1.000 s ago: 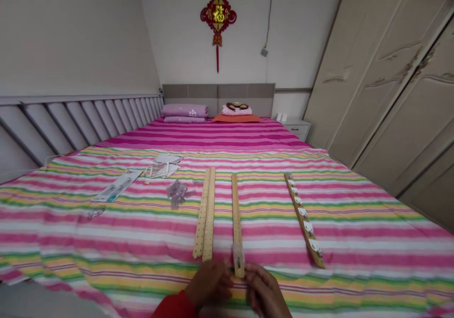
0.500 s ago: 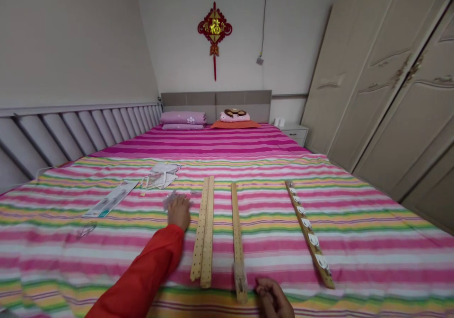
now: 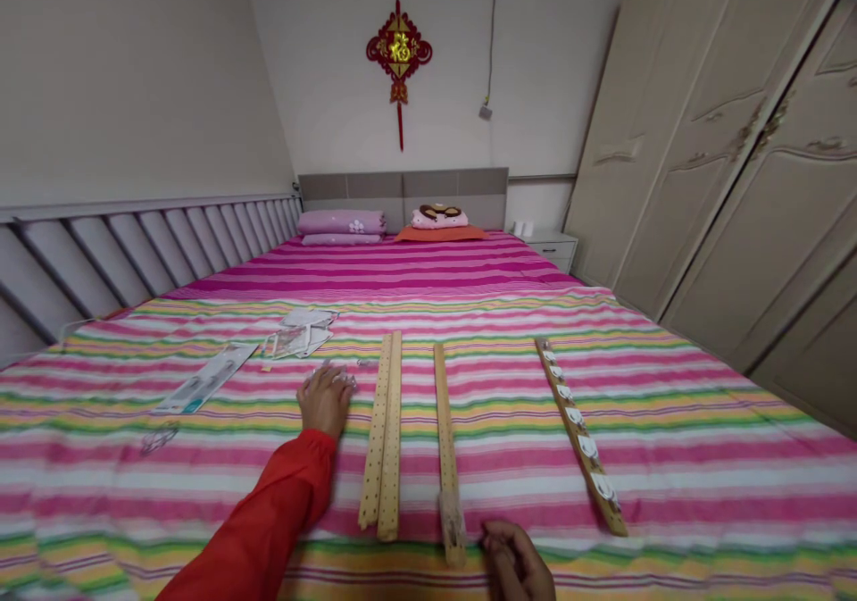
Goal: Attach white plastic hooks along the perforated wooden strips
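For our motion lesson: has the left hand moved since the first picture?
Yes: the left hand went forward and leftward, judged against the paired wooden strips.

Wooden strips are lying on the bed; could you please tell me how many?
4: two side by side, the left strip and its neighbour; a third strip to their right, bearing a clear piece; a fourth strip furthest right, bearing white pieces.

Left sleeve (image 3: pixel 268 505) is bright red, kinda creased from where I'm standing. Left hand (image 3: pixel 325 404) looks bare, right hand (image 3: pixel 517 561) too.
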Demonstrator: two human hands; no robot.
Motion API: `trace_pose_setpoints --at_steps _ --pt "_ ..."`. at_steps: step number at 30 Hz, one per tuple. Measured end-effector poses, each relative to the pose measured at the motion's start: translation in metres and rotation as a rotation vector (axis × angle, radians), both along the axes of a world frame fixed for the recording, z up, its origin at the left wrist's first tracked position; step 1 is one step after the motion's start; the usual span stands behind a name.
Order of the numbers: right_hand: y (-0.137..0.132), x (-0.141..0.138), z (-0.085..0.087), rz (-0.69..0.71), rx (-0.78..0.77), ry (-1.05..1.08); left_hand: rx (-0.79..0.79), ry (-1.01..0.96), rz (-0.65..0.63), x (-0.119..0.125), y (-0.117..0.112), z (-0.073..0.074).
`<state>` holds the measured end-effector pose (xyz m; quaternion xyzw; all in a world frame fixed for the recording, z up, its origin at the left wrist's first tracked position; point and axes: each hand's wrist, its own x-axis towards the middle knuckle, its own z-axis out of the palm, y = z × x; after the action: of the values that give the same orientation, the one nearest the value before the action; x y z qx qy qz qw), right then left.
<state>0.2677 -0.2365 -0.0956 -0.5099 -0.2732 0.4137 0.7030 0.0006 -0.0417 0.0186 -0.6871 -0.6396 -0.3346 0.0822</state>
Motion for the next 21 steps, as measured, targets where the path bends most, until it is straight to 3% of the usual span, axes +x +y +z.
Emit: trace_pose_setpoints --at_steps 3,6,10,13,16,21 --pt "-0.001 0.002 0.003 0.046 -0.038 0.071 -0.021 -0.338 -0.088 0.007 -0.02 0.008" --pt "-0.002 0.006 0.01 0.096 -0.073 0.133 -0.168 -0.723 -0.185 0.02 -0.049 0.015" --pt "-0.003 0.013 0.022 0.137 -0.075 0.127 -0.306 -0.922 -0.288 0.044 -0.094 0.022" --pt "-0.006 0.017 0.034 0.138 -0.068 0.125 -0.25 -0.879 -0.357 0.059 -0.12 0.023" --pt "-0.007 0.017 0.052 0.192 -0.064 0.094 -0.128 -0.636 -0.474 0.071 -0.135 0.021" --pt "-0.004 0.009 0.09 0.423 -0.022 0.058 0.007 -0.28 -0.643 0.093 -0.152 0.02"
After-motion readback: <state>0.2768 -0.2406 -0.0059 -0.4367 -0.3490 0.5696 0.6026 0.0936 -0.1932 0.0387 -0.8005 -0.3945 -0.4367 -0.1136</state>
